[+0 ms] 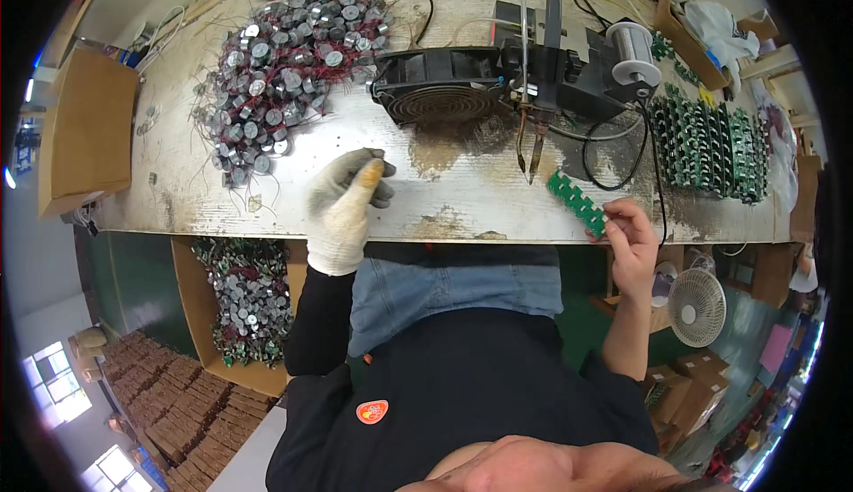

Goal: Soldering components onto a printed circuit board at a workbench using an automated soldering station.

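Note:
Bare and pinched at the table's front edge, my right hand (631, 243) grips one end of a narrow green circuit board strip (576, 202). The strip slants up to the left, its far end just below the tips of a soldering machine (531, 159). My left hand (349, 194), in a white and grey work glove with a stained thumb, hovers over the table's front. Its fingers are curled in against the thumb, and whatever may be between them is hidden. Beyond it lies a heap of small round metal motors with red wires (284, 65).
A black fan (440, 83) stands beside the soldering machine, with a solder wire spool (633, 52) to its right. Rows of green boards (711, 145) are stacked at the right. A cardboard box (89, 128) sits at the left edge; another box (188, 288) below holds wired parts.

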A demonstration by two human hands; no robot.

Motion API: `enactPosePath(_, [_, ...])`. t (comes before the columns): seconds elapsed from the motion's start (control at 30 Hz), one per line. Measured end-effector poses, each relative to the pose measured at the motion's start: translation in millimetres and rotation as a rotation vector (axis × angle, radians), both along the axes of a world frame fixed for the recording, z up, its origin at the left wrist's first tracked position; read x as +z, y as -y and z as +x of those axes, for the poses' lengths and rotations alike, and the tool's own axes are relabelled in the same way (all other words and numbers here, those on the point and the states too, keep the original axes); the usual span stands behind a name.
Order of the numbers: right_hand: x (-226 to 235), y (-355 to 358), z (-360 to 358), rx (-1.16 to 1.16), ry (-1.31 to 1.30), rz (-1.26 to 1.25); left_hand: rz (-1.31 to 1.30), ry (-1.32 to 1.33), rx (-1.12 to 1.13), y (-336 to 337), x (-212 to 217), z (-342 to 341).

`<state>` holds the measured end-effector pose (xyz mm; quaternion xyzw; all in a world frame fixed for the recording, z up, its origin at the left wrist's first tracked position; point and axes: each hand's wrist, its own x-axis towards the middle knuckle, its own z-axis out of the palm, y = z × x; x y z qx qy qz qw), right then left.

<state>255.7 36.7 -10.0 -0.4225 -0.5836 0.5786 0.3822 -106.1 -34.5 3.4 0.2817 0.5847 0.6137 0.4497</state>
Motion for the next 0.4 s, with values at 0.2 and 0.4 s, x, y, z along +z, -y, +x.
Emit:
enactPosePath(0.2, [13.7, -6.8, -11.4, 0.017, 0.468, 0.29, -0.062, -0.038, -0.104, 1.6, -1.1, 23.7])
enactPosePath(0.4, [28.7, -24.9, -35.7, 0.13, 0.63, 0.297, -0.128, -0.158, -0.159, 1.7, -1.4, 46.5])
